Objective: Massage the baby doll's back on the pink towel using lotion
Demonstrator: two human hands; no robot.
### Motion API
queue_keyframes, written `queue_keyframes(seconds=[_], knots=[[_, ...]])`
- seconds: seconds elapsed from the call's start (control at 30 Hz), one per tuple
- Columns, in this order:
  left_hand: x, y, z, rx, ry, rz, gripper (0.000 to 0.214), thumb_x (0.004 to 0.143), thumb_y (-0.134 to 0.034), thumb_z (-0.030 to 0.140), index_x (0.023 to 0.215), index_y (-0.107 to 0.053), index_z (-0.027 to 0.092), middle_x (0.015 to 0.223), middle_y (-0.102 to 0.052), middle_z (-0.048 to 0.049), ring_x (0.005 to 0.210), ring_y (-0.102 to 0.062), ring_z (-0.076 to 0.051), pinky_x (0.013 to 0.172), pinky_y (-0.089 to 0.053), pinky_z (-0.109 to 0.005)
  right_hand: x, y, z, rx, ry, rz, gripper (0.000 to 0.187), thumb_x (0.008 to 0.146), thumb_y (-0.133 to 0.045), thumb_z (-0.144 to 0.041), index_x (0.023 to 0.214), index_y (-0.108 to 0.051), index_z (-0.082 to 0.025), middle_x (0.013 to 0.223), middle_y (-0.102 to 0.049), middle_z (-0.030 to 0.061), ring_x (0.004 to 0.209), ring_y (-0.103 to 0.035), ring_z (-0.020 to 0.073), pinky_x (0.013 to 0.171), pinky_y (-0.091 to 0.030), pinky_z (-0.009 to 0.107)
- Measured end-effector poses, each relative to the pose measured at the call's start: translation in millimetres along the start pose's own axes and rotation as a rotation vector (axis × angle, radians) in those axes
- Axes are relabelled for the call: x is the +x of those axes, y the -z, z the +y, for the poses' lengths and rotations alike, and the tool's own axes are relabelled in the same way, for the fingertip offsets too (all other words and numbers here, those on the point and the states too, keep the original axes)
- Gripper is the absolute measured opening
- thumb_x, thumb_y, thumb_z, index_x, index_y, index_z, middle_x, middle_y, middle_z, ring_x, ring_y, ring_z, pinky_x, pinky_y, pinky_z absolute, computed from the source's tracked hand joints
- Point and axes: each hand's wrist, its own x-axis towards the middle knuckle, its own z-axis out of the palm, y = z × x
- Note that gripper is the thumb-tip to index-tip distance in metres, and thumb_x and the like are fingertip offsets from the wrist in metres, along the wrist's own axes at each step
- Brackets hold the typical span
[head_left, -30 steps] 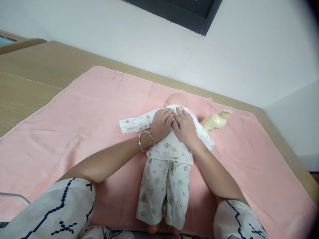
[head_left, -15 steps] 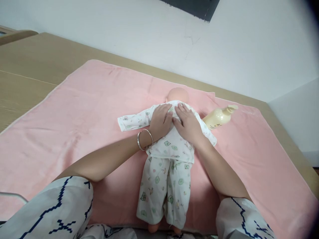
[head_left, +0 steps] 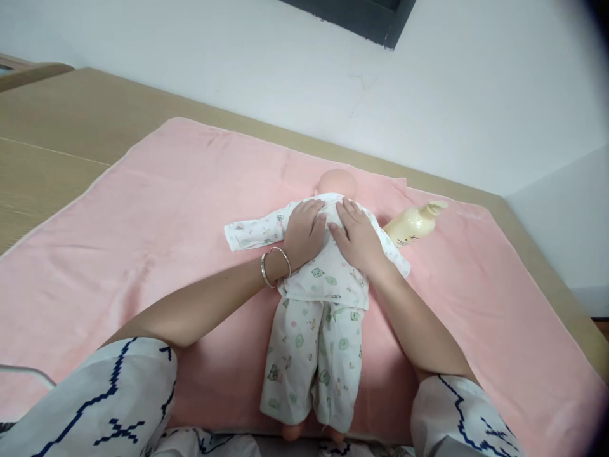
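A baby doll (head_left: 328,279) in white printed pyjamas lies face down, its bald head away from me and its feet toward me. Flat on the left side of its upper back rests my left hand (head_left: 304,233), fingers stretched out; two silver bangles circle that wrist. My right hand (head_left: 359,240) lies open on the right side of the upper back, fingers extended. A small gap of cloth shows between the two hands. Beside the doll's right-hand sleeve, a pale yellow pump bottle (head_left: 413,225) lies on its side.
A pink blanket (head_left: 190,190) spreads beneath the doll over a wooden table (head_left: 128,101). The white wall (head_left: 238,57) rises behind the table's far edge, with a dark frame (head_left: 366,22) on it. A pale cable (head_left: 28,370) shows at the lower left.
My hands have slid slightly apart on the doll's upper back, opening a wider gap between them. The view has shifted a little; the doll and bottle otherwise lie as before.
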Motion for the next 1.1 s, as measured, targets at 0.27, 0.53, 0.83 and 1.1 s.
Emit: queue_keyframes(seconds=[0.27,0.53,0.83,1.1], knots=[[5.2,1.4,1.3,0.062,0.018,-0.068,0.041,0.099,-0.037,0.029,0.125,-0.063,0.012,0.134,-0.067,-0.0138,0.128,-0.058,-0.026,0.117,-0.043,-0.047,-21.8,-8.1,-26.0,-0.151,-0.072,0.059,0.061,0.105,-0.031,-0.034,0.154,-0.039,0.001,0.162,-0.036,0.0261,0.154,-0.028,0.0379,0.125,-0.026,0.056],[6.6,5.8,9.6,0.217,-0.005,-0.181,0.043,0.101,-0.037,0.027,0.134,-0.058,0.01,0.144,-0.06,-0.0166,0.139,-0.051,-0.028,0.122,-0.035,-0.049,-7.1,4.5,-4.5,-0.079,-0.109,0.016,0.06,0.104,-0.028,-0.036,0.152,-0.044,-0.003,0.158,-0.044,0.0227,0.152,-0.035,0.0353,0.124,-0.03,0.053],[-0.4,12.6,30.1,0.364,0.022,-0.275,0.048,0.101,-0.034,0.025,0.143,-0.05,0.006,0.154,-0.049,-0.0192,0.149,-0.039,-0.032,0.124,-0.03,-0.054,-2.0,0.7,2.2,-0.134,-0.161,0.007,0.065,0.104,-0.026,-0.037,0.153,-0.037,0.006,0.158,-0.04,0.0287,0.152,-0.032,0.0374,0.125,-0.027,0.052],[10.7,15.0,22.5,0.444,-0.015,-0.343,0.049,0.102,-0.035,0.028,0.14,-0.053,0.004,0.152,-0.051,-0.0204,0.145,-0.042,-0.034,0.123,-0.03,-0.054,-18.3,6.1,-17.4,-0.168,-0.084,-0.024,0.059,0.104,-0.027,-0.032,0.152,-0.043,-0.001,0.157,-0.045,0.0237,0.152,-0.035,0.0343,0.124,-0.03,0.05]])
